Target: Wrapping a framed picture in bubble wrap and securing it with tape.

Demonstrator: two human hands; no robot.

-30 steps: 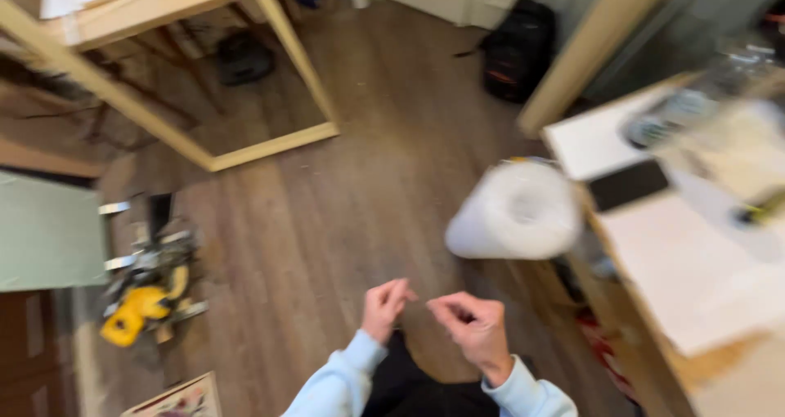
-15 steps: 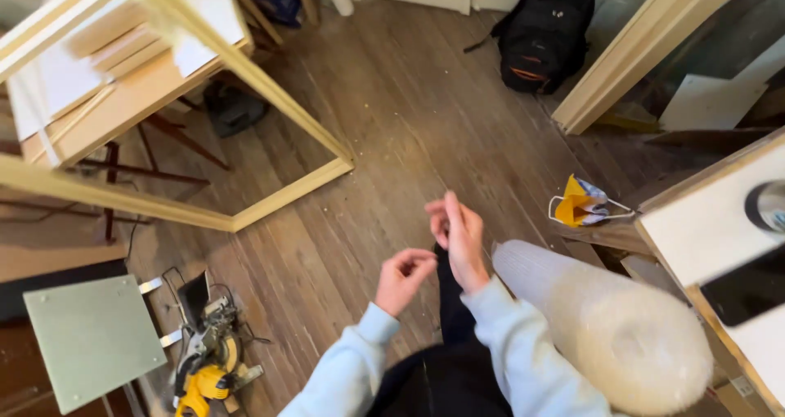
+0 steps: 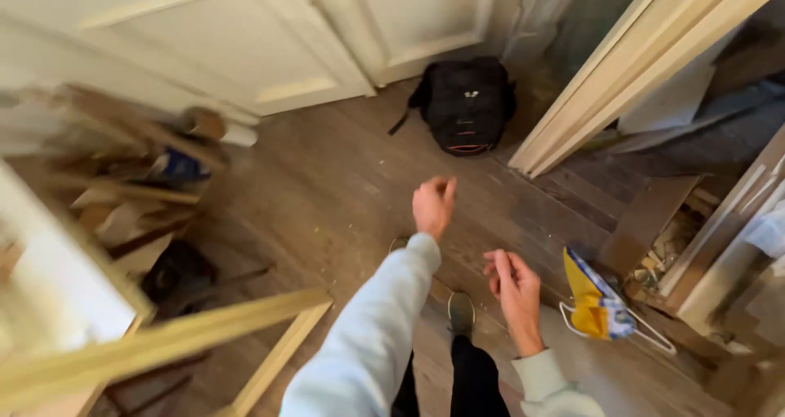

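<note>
My left hand (image 3: 432,205) is stretched forward over the wooden floor (image 3: 327,196), fingers curled loosely and holding nothing. My right hand (image 3: 513,290) hangs lower and nearer to me, fingers bent and apart, also without anything in it. Both arms wear pale blue sleeves. My dark trouser leg and shoe (image 3: 460,312) show below the hands. A black backpack (image 3: 466,106) stands on the floor ahead of my left hand, against the white doors (image 3: 245,41).
A yellow and blue bag (image 3: 595,298) on a white hanger lies right of my right hand. Light wooden beams (image 3: 163,347) and a timber frame stand at the left with scrap wood (image 3: 131,155) behind. A slanted wooden post (image 3: 621,65) and cardboard box (image 3: 662,229) are at the right.
The view has swung up and forward to the doors and backpack. The white roll and the tools have left the view. My hands have parted, with the left reaching forward.
</note>
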